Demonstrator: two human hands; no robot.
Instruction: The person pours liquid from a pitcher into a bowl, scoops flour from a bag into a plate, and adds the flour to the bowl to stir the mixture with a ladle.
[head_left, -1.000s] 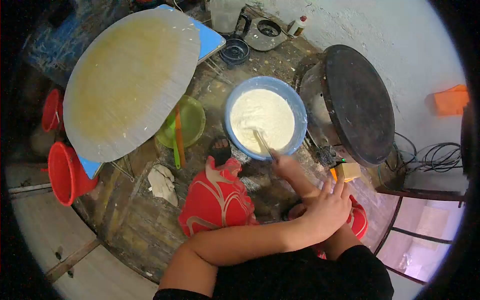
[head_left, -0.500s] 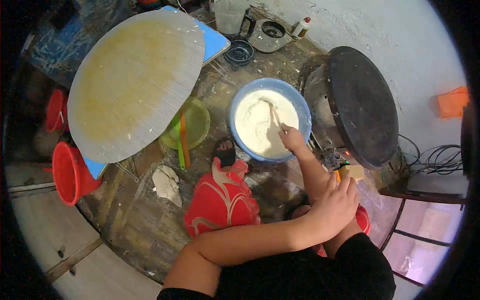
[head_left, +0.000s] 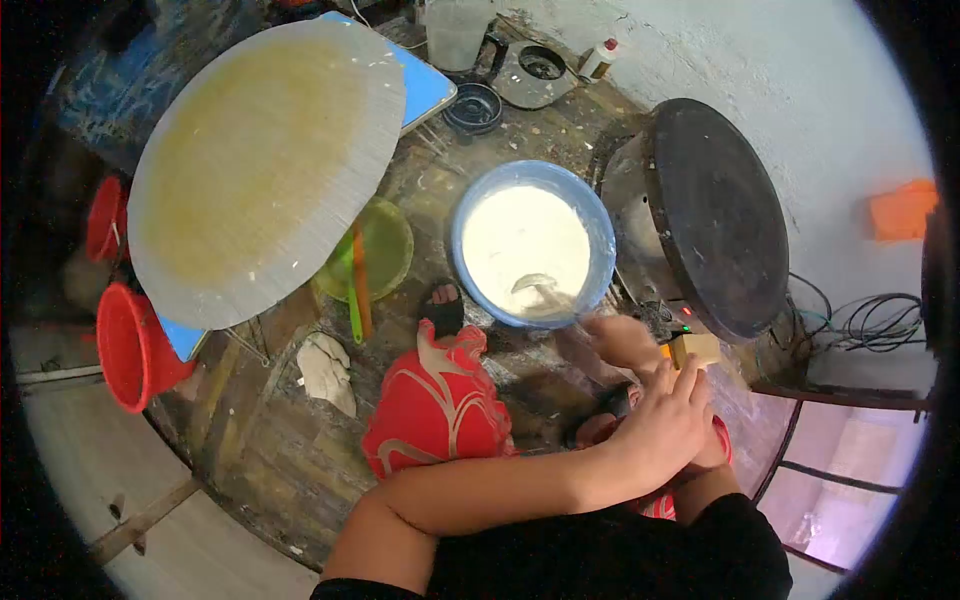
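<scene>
A blue basin point(head_left: 463, 245) holds thick white batter point(head_left: 525, 230). The rounded bowl of a ladle point(head_left: 534, 283) shows at the batter's near side, coated in white. My right hand point(head_left: 622, 342), smeared by motion, is closed round the ladle's handle just outside the near right rim. My left arm crosses over my right one. My left hand point(head_left: 662, 425) lies on the right forearm with its fingers stretched out. Near those fingertips is a pale tan block point(head_left: 695, 350) with an orange-yellow part beside it.
A large black round griddle point(head_left: 722, 220) stands right of the basin. At left, a round grey board point(head_left: 270, 160) rests on a blue table point(head_left: 425, 90). A green bowl point(head_left: 395, 255), a crumpled cloth point(head_left: 326, 372) and a red bucket point(head_left: 140, 350) are on the floor side.
My right hand has drawn back toward me, from over the batter to outside the rim, bringing the ladle to the near side. My left hand stays on the right forearm.
</scene>
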